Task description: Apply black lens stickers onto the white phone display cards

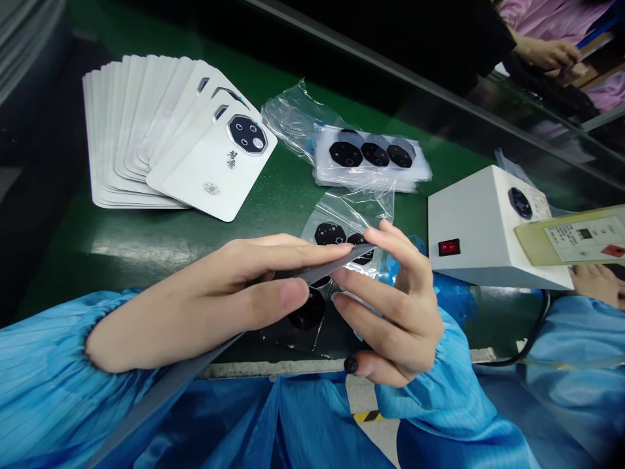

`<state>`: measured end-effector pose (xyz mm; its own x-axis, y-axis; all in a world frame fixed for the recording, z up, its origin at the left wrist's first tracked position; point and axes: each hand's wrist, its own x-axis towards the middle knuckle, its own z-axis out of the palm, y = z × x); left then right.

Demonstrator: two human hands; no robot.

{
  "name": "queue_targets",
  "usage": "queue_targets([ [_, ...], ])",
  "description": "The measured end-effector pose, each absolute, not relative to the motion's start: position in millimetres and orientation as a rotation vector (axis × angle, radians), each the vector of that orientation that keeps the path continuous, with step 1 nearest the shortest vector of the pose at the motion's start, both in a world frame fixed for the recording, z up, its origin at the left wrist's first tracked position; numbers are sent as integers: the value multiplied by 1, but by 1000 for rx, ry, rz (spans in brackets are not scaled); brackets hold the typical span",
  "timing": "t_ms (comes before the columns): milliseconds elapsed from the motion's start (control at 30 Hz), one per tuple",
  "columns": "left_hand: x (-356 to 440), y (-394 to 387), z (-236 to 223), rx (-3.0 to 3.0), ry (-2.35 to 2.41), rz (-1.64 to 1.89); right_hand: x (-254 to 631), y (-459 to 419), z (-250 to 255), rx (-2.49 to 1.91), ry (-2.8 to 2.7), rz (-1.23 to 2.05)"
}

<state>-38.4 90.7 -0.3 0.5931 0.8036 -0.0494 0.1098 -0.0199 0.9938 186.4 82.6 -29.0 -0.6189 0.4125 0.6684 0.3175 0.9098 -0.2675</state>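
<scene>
My left hand holds a thin grey panel, seen almost edge-on, with the thumb on the near side and the fingers flat over the other. The panel slants from its far corner down past my left wrist toward the lap. At that far corner my right hand has its fingertips on both sides of the panel. A small black piece sits on one right fingertip; I cannot tell what it is. Under the hands lies a clear film sheet bearing black octagonal camera-lens pieces, partly hidden by the hands.
Fanned white phone back covers lie at the left. Behind the hands is a stack of clear sheets with black lens pieces, beside crumpled plastic. A white box with a red switch and a yellowish labelled container stand right. Other people work nearby.
</scene>
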Motion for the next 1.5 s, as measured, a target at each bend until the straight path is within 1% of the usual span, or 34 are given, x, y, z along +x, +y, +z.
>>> queue_targets([
  [367,-37,93,-3,1609,918,590,182,85,-29,-629,-2388,156],
  [500,-35,94,-4,1611,917,595,182,87,-29,-605,-2358,172],
  [567,-36,95,-3,1593,895,584,181,86,-29,-604,-2287,132],
  [700,-39,96,-2,1516,835,534,174,80,-30,-585,-2057,-97],
  [767,-40,95,-2,1486,819,518,171,75,-30,-553,-2011,-162],
  [900,-39,94,-2,1534,776,566,167,67,-30,-563,-2161,-177],
  [1033,-37,93,0,1550,795,618,168,65,-30,-547,-2185,-235],
  [1167,-36,93,1,1559,770,630,169,65,-27,-571,-2232,-214],
  [1367,-37,92,1,1559,779,618,169,65,-27,-573,-2233,-217],
  [1500,-37,93,0,1581,787,601,167,69,-33,-534,-2190,-275],
])
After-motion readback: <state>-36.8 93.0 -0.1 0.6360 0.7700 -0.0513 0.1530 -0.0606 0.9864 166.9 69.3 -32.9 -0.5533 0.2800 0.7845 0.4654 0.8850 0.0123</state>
